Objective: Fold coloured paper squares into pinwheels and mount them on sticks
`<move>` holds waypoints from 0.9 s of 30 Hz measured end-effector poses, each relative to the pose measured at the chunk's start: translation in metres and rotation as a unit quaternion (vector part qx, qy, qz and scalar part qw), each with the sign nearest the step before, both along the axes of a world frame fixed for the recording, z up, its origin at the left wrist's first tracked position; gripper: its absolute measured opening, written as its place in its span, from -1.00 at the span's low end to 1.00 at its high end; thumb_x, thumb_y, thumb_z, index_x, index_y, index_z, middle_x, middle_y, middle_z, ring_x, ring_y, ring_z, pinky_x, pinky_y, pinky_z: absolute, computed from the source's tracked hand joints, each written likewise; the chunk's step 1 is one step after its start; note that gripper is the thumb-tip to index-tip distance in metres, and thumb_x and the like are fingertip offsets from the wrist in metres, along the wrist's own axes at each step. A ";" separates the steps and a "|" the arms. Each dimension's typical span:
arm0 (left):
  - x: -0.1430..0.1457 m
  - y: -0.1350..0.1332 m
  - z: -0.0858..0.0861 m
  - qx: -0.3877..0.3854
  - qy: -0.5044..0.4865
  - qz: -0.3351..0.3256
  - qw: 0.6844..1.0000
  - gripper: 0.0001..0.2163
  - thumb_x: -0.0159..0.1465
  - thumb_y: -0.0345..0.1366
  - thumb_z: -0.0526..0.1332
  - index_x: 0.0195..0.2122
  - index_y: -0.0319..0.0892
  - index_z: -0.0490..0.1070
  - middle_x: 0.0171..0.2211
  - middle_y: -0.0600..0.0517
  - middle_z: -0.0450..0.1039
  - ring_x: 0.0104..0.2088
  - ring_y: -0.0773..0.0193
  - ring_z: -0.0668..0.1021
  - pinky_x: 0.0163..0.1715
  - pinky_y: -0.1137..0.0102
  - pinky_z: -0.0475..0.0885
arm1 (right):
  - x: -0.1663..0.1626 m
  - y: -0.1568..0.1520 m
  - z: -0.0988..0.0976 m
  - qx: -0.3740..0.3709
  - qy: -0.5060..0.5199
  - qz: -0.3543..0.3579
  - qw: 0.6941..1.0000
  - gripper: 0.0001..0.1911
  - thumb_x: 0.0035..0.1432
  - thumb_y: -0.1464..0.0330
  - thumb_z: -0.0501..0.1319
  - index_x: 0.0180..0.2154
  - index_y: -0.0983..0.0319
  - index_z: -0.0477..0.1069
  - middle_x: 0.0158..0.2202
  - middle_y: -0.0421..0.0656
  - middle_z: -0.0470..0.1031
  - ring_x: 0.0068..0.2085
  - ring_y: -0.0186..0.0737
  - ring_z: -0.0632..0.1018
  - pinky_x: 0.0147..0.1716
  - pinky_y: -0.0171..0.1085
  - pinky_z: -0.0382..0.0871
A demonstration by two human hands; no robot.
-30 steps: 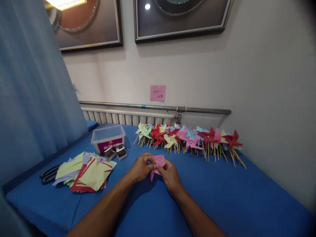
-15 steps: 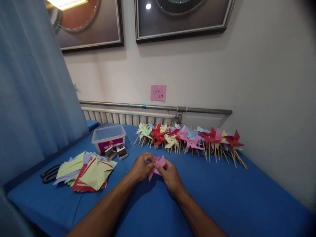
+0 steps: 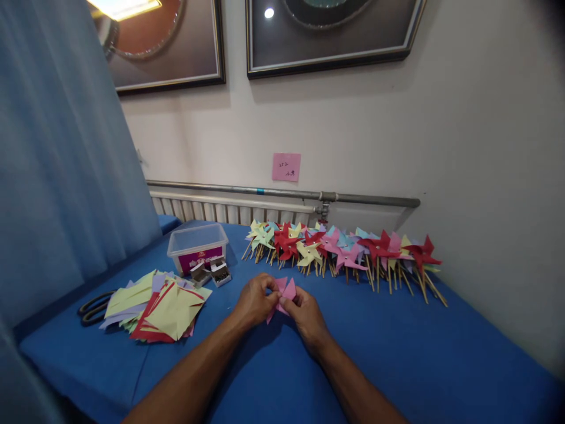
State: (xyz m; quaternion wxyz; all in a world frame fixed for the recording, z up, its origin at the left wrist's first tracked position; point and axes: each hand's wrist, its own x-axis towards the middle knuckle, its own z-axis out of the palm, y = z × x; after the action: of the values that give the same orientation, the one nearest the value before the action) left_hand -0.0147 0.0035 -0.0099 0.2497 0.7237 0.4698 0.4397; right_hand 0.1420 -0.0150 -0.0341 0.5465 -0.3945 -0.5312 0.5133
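Note:
A pink paper pinwheel [image 3: 289, 290] is held between my two hands above the blue-covered table. My left hand [image 3: 258, 299] pinches it near its middle from the left, the fingers closed. On the other side, my right hand [image 3: 305, 313] grips its lower right part, thumb pressed near the centre. Several blades stand up between the fingers; the centre itself is mostly covered by my fingertips. No stick shows on this pinwheel.
Behind my hands, finished pinwheels on sticks [image 3: 346, 256] lie in a long row. To the left are a paper pile [image 3: 176, 312], black-handled scissors [image 3: 92, 309], a clear plastic tub [image 3: 194, 238] and two small boxes [image 3: 219, 272] of pins. A radiator [image 3: 238, 209] lines the wall.
The view has shifted slightly, so everything sits a little further right. Both hands keep hold of the pink pinwheel, with its blades turned slightly.

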 end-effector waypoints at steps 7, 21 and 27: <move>-0.003 0.006 0.000 -0.049 -0.092 0.009 0.994 -0.82 0.08 -0.43 0.37 -0.27 -0.14 0.56 -0.23 0.01 0.60 -0.22 0.22 0.58 -0.15 0.36 0.46 | 0.002 0.004 -0.002 -0.013 0.035 -0.020 0.999 -0.46 -0.04 0.09 0.48 -0.07 0.26 0.61 -0.16 -0.06 0.71 -0.19 -0.02 0.66 -0.21 -0.19 0.48; -0.017 0.006 0.008 -0.207 -0.109 -0.155 0.960 -0.74 -0.04 -0.48 0.32 -0.27 -0.26 0.56 -0.37 0.07 0.56 -0.39 0.32 0.50 -0.35 0.44 0.35 | -0.002 -0.009 0.007 0.023 -0.087 -0.011 0.996 -0.63 0.02 0.35 0.32 -0.07 0.17 0.48 -0.18 -0.10 0.70 -0.17 -0.02 0.68 -0.18 -0.15 0.51; -0.012 0.002 0.011 -0.218 -0.116 -0.155 0.957 -0.77 -0.06 -0.49 0.28 -0.33 -0.23 0.51 -0.40 0.12 0.53 -0.41 0.34 0.47 -0.37 0.46 0.32 | -0.002 -0.011 0.007 0.038 -0.130 -0.016 0.991 -0.67 0.07 0.36 0.29 -0.07 0.17 0.47 -0.19 -0.13 0.71 -0.17 -0.05 0.68 -0.18 -0.17 0.49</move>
State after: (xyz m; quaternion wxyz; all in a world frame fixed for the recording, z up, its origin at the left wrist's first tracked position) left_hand -0.0270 0.0055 0.0007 0.5188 0.6600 0.4041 0.3633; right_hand 0.1399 -0.0261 -0.0269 0.4960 -0.4453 -0.6100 0.4284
